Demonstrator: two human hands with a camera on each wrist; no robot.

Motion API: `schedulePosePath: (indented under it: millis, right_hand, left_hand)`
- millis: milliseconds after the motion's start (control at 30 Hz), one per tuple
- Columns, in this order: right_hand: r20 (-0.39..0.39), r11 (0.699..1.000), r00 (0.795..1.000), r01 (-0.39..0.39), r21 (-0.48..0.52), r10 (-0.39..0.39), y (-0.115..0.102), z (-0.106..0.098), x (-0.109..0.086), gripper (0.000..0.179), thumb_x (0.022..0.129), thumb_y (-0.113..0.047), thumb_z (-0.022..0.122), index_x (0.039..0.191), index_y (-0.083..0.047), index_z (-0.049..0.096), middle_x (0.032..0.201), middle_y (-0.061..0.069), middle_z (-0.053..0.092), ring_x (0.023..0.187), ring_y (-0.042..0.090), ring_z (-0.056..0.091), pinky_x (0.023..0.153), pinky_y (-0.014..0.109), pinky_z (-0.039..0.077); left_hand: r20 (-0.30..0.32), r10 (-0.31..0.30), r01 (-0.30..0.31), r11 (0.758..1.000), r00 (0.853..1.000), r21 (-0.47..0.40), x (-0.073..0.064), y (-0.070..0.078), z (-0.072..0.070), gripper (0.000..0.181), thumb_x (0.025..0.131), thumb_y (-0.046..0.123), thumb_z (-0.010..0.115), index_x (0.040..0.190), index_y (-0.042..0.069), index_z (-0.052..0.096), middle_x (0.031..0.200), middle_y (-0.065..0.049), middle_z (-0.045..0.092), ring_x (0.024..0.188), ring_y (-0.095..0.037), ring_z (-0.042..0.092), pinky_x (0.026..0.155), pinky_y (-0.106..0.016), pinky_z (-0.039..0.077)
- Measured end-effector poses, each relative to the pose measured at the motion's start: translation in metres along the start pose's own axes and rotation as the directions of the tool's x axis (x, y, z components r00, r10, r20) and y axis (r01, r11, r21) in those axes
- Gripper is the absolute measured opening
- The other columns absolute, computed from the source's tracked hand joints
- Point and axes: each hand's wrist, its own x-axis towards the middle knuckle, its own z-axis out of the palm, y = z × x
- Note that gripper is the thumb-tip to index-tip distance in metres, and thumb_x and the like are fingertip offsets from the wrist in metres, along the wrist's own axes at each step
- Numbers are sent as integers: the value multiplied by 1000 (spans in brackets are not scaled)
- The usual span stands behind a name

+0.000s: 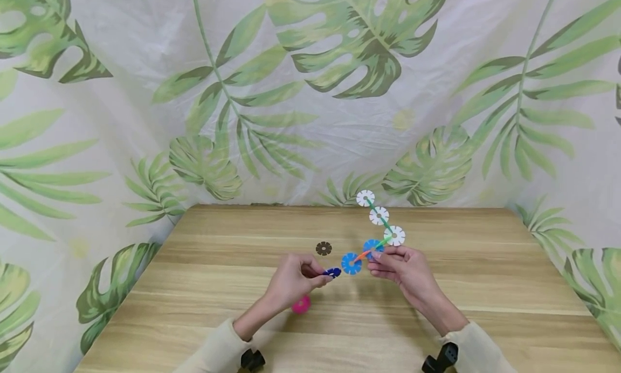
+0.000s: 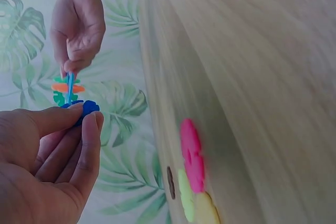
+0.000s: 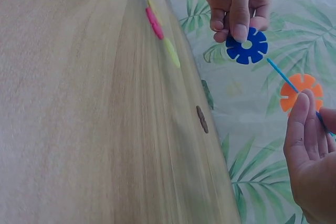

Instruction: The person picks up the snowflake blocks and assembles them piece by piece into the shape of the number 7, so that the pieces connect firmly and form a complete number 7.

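Note:
My left hand point(image 1: 291, 281) pinches a dark blue notched disc point(image 1: 332, 273) between thumb and fingers, above the table. My right hand point(image 1: 407, 268) holds a chain of interlocked notched discs by a blue disc point(image 1: 373, 249). The chain's near end is another blue disc point(image 1: 351, 263), joined through an orange disc point(image 3: 307, 85). Its far part rises up and away with three white discs point(image 1: 379, 215) linked by green discs seen edge-on. In the right wrist view, the dark blue disc faces the chain's blue end with a small gap between them.
On the wooden table point(image 1: 204, 308) lie a brown disc point(image 1: 323, 248) beyond my left hand and a pink disc point(image 1: 301, 304) beneath it. A lime disc point(image 2: 186, 195) and a yellow disc point(image 2: 207, 208) lie near the pink one. A leaf-patterned cloth point(image 1: 339, 141) hangs behind the table.

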Motion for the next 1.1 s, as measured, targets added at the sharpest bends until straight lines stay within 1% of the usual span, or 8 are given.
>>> schedulePosePath:
  millis: [100, 200, 400, 500, 667, 767, 933, 1100]
  right_hand:
    - [1, 1000, 1000, -1, 0, 1, 0, 0, 0, 13, 99, -4, 71, 106, 0, 62, 93, 4, 82, 84, 16, 81, 85, 33, 67]
    - [6, 1000, 1000, -7, 2, 7, 1, 1, 0, 11, 99, -2, 71, 105, -1, 62, 93, 4, 82, 84, 16, 81, 85, 33, 67]
    - [12, 1000, 1000, -10, -14, 10, 3, 1, -1, 10, 99, -4, 70, 104, -2, 62, 94, 3, 82, 84, 15, 80, 85, 34, 67]
    - [-8, 1000, 1000, -9, -23, 8, 3, 2, 0, 11, 99, -5, 70, 104, -1, 61, 91, 3, 81, 82, 15, 80, 84, 33, 67]
    - [-71, 1000, 997, -6, -28, 4, 3, 7, 1, 11, 100, -4, 69, 103, 0, 59, 86, 2, 81, 78, 14, 79, 80, 32, 67]
    - [-99, 999, 995, -5, -37, 1, 4, 8, 1, 9, 100, -3, 68, 103, 1, 60, 84, 1, 81, 75, 12, 78, 77, 31, 67]
    - [-104, 998, 995, -6, -68, -1, 6, 10, 0, 7, 101, -2, 67, 100, 2, 61, 83, 1, 80, 71, 9, 75, 73, 27, 66]
    - [-109, 997, 994, 2, -73, -10, 6, 13, -1, 7, 101, -2, 65, 100, 4, 60, 85, 3, 79, 71, 11, 74, 74, 29, 66]
  left_hand:
    - [-7, 18, -18, 1000, 1000, -4, -1, 2, 4, 11, 84, 6, 87, 80, 10, 77, 79, -5, 79, 67, -4, 71, 61, -19, 60]
    - [-19, 41, -41, 999, 999, 9, -1, 3, 9, 11, 84, 5, 87, 81, 9, 77, 80, -5, 79, 67, -3, 71, 61, -18, 60]
    - [-29, 105, -104, 994, 994, 42, -2, 9, 14, 11, 86, 1, 84, 82, 7, 76, 80, -6, 78, 67, 0, 69, 61, -17, 60]
    - [-36, 140, -138, 989, 990, 58, -3, 11, 16, 12, 87, 0, 83, 82, 7, 75, 79, -5, 77, 66, 1, 68, 61, -17, 60]
    - [-51, 187, -182, 979, 981, 94, -2, 12, 19, 13, 87, 0, 83, 80, 8, 74, 77, -4, 77, 64, 2, 66, 58, -17, 58]
    - [-65, 206, -198, 974, 976, 109, -2, 12, 21, 13, 86, 0, 83, 80, 6, 74, 75, -5, 77, 62, 3, 64, 56, -16, 57]
    - [-86, 227, -216, 969, 970, 116, -3, 10, 25, 13, 84, -3, 84, 80, 4, 74, 74, -6, 76, 60, 5, 62, 53, -15, 56]
    - [-112, 199, -187, 977, 974, 106, -2, 11, 28, 12, 87, -1, 83, 80, 5, 75, 72, -8, 76, 58, 5, 59, 50, -15, 53]
